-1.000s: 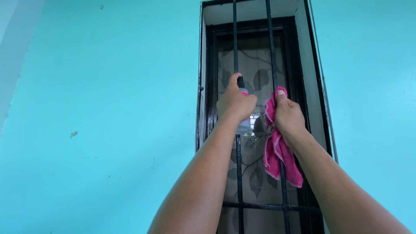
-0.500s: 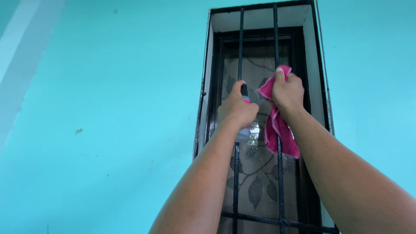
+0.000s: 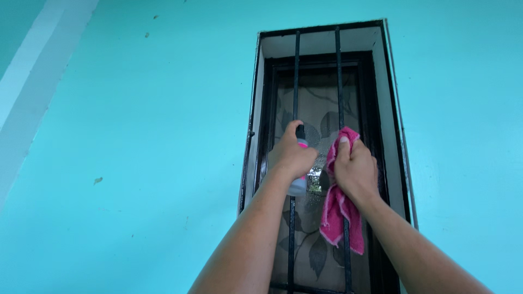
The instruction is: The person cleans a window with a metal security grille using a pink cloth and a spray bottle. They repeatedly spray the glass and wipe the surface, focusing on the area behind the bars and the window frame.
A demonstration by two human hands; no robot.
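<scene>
My left hand [image 3: 289,155] grips a small clear spray bottle [image 3: 299,182] with a black and pink top, held up against the left vertical bar [image 3: 296,76] of a narrow window grille. Beside it, my right hand [image 3: 355,169] clutches a pink cloth [image 3: 339,212], pressed to the right vertical bar [image 3: 339,76]; the cloth's loose end hangs down below the hand. Behind the bars is frosted glass [image 3: 318,109] with a dark leaf pattern, wet around the hands.
The window sits in a black frame [image 3: 265,109] recessed in a turquoise wall [image 3: 136,136]. A pale band [image 3: 32,92] runs diagonally along the wall at the upper left. A horizontal bar [image 3: 308,287] crosses the grille near the bottom.
My right hand with the pink cloth slid up the right bar, then back down. The left hand with the bottle stayed near the left bar. The view tilted up slightly.
</scene>
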